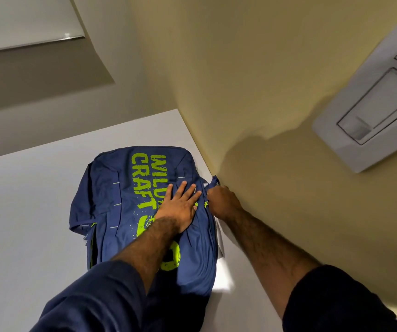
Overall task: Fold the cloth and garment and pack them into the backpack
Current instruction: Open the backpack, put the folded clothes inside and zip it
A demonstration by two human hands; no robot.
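Closing step: left hand (180,208) flat on navy fabric backpack (120,188); right hand (219,200), adjacent, grips its edge (pull hidden); zip next.

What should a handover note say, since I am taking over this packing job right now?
Left hand: flat, pressing down on the blue backpack.
Right hand: curled, gripping the backpack's wall-side edge just below its top loop; exactly what it pinches is hidden.
The backpack lies front up on the white surface, against the yellow wall.
Cloth and garment: not in view, perhaps already inside.
A gap with green lining shows along the backpack's near left side, so closing probably remains.
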